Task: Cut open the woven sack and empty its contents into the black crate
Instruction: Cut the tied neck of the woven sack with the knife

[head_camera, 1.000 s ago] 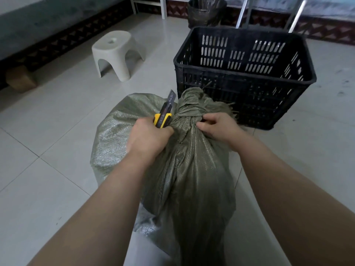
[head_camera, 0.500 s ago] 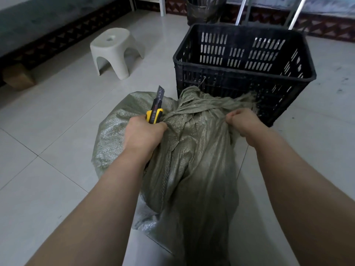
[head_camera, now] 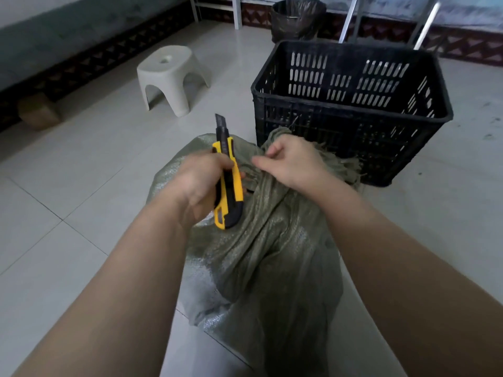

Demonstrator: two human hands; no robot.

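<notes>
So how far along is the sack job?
Done: little that shows; the sack has a neck that looks bunched shut. In hand: the left grip holds a knife, blade out and pointing up, while the right grip pinches the neck. Left: cutting it open and tipping it into the crate, where nothing shows inside.
</notes>
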